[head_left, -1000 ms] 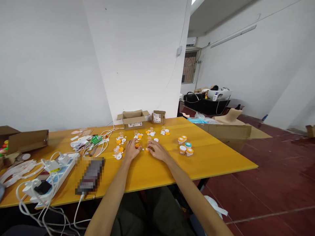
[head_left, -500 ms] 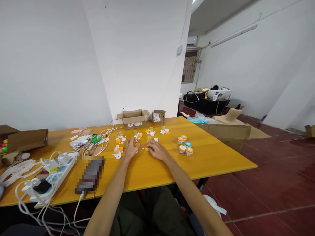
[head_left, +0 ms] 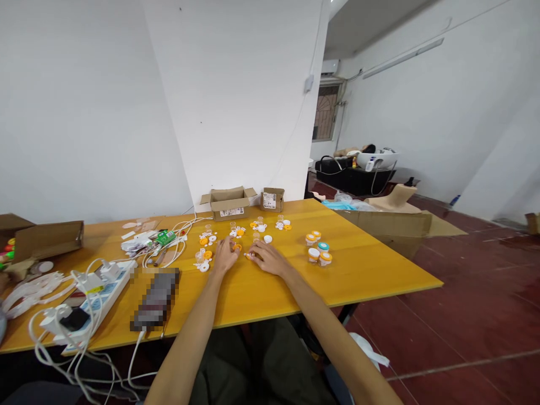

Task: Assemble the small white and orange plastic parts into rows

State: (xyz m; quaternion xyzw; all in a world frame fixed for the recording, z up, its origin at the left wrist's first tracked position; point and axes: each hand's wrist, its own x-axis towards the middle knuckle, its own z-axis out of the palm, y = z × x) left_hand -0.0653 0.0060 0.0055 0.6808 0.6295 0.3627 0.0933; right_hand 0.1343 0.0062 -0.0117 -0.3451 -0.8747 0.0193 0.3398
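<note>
Clusters of clear cups and discs [head_left: 204, 268] hem in the hands' left and far sides; five lidded jars [head_left: 313, 254] stand right. Between the hands, the left hand [head_left: 226, 256] pinches an orange ring [head_left: 237, 248]. The right hand [head_left: 268, 257] has its fingers bunched at a small white piece [head_left: 248, 256]; I can't tell whether they grip it. Since half a second ago, the ring has tipped up.

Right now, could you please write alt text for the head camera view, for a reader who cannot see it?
A person's left hand is at an orange part, the right hand nearby, over a yellow table with small white and orange parts. Five lidded jars stand to the right; a power strip lies at left.
</note>
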